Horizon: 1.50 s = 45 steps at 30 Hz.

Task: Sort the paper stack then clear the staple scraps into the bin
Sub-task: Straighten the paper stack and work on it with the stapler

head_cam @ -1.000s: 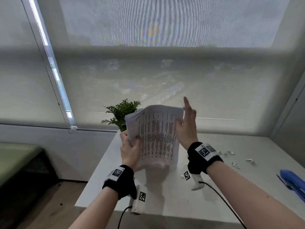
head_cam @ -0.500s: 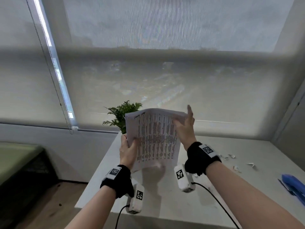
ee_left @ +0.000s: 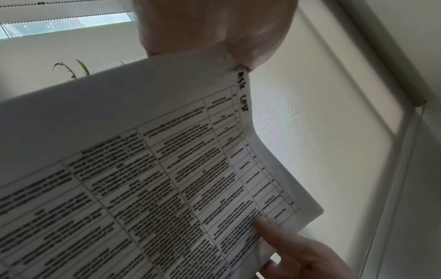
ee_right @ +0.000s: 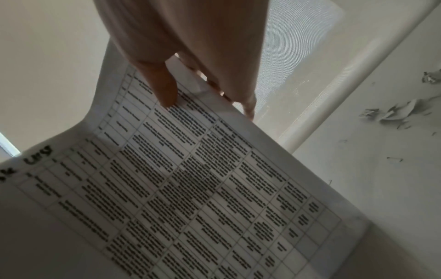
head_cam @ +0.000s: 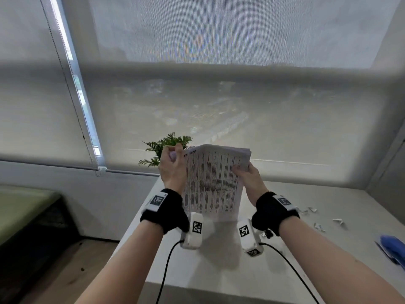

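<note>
I hold a stack of printed sheets [head_cam: 211, 183] upright, its bottom edge on the white table [head_cam: 219, 270]. My left hand [head_cam: 173, 165] pinches the stack's top left corner, seen close in the left wrist view as paper [ee_left: 167, 169] under the hand [ee_left: 214, 28]. My right hand [head_cam: 247, 174] grips the right edge, thumb on the printed face; in the right wrist view the thumb [ee_right: 162, 83] presses the sheet [ee_right: 190, 188]. Torn paper and staple scraps [head_cam: 317, 220] lie on the table to the right, also visible as scraps [ee_right: 393, 113] in the right wrist view.
A small green plant [head_cam: 166, 148] stands behind the stack at the table's far left corner. A blue stapler [head_cam: 392, 246] lies near the right edge. Roller blinds cover the window behind. The floor and a dark bench [head_cam: 26, 216] lie left of the table. No bin is in view.
My left hand slid up from the stack's lower left side to its top left corner. My right hand's raised fingers came down and closed on the right edge. The stack stands straighter.
</note>
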Motion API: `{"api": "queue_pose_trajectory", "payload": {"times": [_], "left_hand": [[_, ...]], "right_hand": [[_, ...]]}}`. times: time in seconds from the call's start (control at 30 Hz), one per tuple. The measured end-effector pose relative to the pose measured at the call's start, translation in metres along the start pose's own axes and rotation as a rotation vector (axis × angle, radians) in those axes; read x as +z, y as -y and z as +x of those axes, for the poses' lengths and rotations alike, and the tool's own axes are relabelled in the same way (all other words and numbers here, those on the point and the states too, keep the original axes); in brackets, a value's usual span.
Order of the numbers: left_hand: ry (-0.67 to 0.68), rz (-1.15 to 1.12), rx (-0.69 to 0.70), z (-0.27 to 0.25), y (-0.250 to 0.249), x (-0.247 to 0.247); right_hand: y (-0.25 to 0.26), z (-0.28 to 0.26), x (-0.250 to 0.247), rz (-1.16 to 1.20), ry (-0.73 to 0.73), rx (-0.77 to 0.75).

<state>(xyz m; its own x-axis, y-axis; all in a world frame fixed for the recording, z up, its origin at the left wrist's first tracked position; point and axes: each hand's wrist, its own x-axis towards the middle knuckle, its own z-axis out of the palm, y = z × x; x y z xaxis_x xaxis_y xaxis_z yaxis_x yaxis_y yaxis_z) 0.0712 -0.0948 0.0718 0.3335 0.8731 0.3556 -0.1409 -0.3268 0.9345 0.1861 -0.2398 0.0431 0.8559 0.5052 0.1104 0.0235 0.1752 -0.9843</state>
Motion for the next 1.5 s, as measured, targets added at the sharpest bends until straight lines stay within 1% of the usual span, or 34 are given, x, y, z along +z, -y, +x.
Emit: {"api": "queue_pose_trajectory", "payload": {"times": [0.07, 0.13, 0.17, 0.23, 0.3, 0.33, 0.37, 0.43, 0.47, 0.57, 0.67, 0.73, 0.8, 0.9, 0.97, 1.0, 1.07, 1.17, 1.23, 1.3, 1.37, 1.43, 1.5], "left_hand": [[-0.016, -0.005, 0.004, 0.000, -0.004, 0.001], [0.020, -0.009, 0.013, -0.001, -0.007, -0.002], [0.070, -0.026, 0.021, -0.002, -0.005, -0.005], [0.197, -0.004, 0.085, -0.007, 0.002, -0.010], [0.257, 0.046, 0.142, -0.009, 0.016, -0.014], [0.253, 0.027, 0.131, -0.010, 0.022, -0.015], [0.233, -0.015, 0.079, -0.011, 0.027, -0.016], [0.209, -0.086, -0.089, -0.011, 0.039, -0.018], [0.224, -0.094, -0.138, -0.010, 0.046, -0.018], [0.301, -0.036, -0.122, -0.010, 0.066, -0.017], [0.276, 0.009, -0.105, -0.014, 0.070, -0.014], [0.240, 0.066, -0.089, -0.016, 0.069, -0.012], [0.186, 0.140, -0.053, -0.019, 0.062, -0.011], [0.112, 0.205, 0.033, -0.023, 0.034, -0.008], [0.121, 0.200, 0.074, -0.027, 0.014, -0.003], [0.146, 0.194, 0.071, -0.029, 0.005, 0.001], [0.243, 0.166, 0.015, -0.031, -0.003, 0.009], [0.466, 0.014, -0.206, -0.041, 0.008, 0.026], [0.562, -0.036, -0.354, -0.053, 0.028, 0.039], [0.624, -0.022, -0.474, -0.067, 0.050, 0.050], [0.681, -0.060, -0.567, -0.081, 0.067, 0.060], [0.719, -0.080, -0.614, -0.092, 0.074, 0.068], [0.727, -0.067, -0.635, -0.101, 0.078, 0.076]], "right_hand": [[-0.001, 0.000, -0.001, -0.005, 0.004, 0.001], [-0.003, 0.000, -0.002, -0.010, -0.007, 0.011], [-0.004, -0.001, -0.003, -0.020, -0.014, 0.013], [-0.009, -0.002, -0.005, -0.058, -0.013, 0.019], [-0.013, -0.004, -0.005, -0.082, -0.009, 0.028], [-0.014, -0.005, -0.004, -0.079, -0.011, 0.030], [-0.014, -0.005, -0.004, -0.075, -0.016, 0.032], [-0.015, -0.007, -0.002, -0.068, -0.017, 0.037], [-0.016, -0.007, -0.001, -0.068, -0.016, 0.041], [-0.018, -0.008, 0.001, -0.100, 0.002, 0.060], [-0.020, -0.013, 0.003, -0.171, -0.005, 0.037], [-0.022, -0.014, 0.005, -0.241, -0.006, -0.001], [-0.018, -0.015, 0.007, -0.282, -0.029, -0.005], [0.000, -0.017, 0.006, -0.280, -0.043, -0.072], [0.016, -0.019, -0.001, -0.259, -0.058, -0.102], [0.023, -0.020, -0.008, -0.268, -0.077, -0.108], [0.028, -0.023, -0.029, -0.316, -0.120, -0.094], [0.023, -0.034, -0.065, -0.405, -0.162, 0.013], [0.016, -0.044, -0.089, -0.417, -0.171, 0.118], [0.004, -0.050, -0.109, -0.413, -0.178, 0.214], [-0.009, -0.053, -0.125, -0.492, -0.182, 0.282], [-0.019, -0.056, -0.135, -0.555, -0.197, 0.328], [-0.023, -0.058, -0.147, -0.625, -0.187, 0.356]]}}
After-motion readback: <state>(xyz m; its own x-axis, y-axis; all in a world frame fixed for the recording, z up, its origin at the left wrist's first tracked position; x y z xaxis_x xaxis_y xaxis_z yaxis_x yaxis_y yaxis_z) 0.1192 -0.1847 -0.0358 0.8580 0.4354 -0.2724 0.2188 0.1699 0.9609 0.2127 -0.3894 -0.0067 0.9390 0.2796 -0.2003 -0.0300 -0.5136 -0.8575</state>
